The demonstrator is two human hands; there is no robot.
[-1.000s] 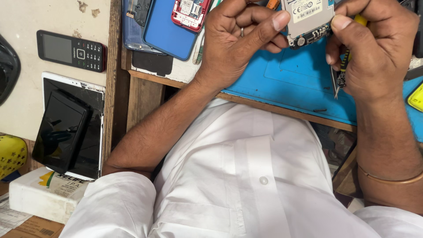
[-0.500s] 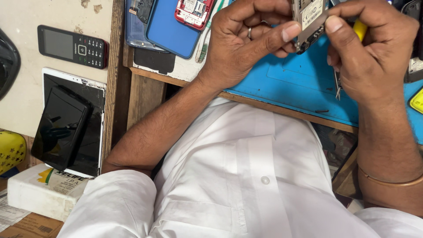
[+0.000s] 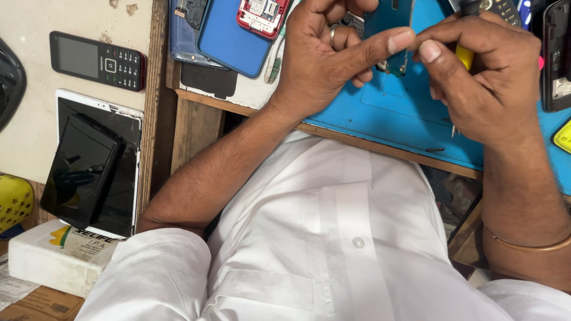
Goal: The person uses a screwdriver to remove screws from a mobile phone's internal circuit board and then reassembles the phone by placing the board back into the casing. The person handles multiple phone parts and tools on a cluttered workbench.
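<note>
My left hand (image 3: pixel 324 56), with a ring on one finger, pinches a small phone part (image 3: pixel 394 62) edge-on between thumb and fingers above the blue work mat (image 3: pixel 410 119). My right hand (image 3: pixel 485 77) meets it from the right, its thumb touching the part. It also grips a yellow-handled screwdriver (image 3: pixel 464 57), whose thin metal tip pokes out below the palm. Most of the part is hidden behind my fingers.
Blue phone back covers (image 3: pixel 229 38) and an opened red phone (image 3: pixel 262 13) lie at the bench's left end. A black keypad phone (image 3: pixel 98 59), a cracked white tablet (image 3: pixel 122 172) under a dark phone (image 3: pixel 80 172) and a white box (image 3: pixel 59 255) sit left.
Both hands have moved slightly left and the held part has turned from face-on to edge-on. My right thumb has closed in against it.
</note>
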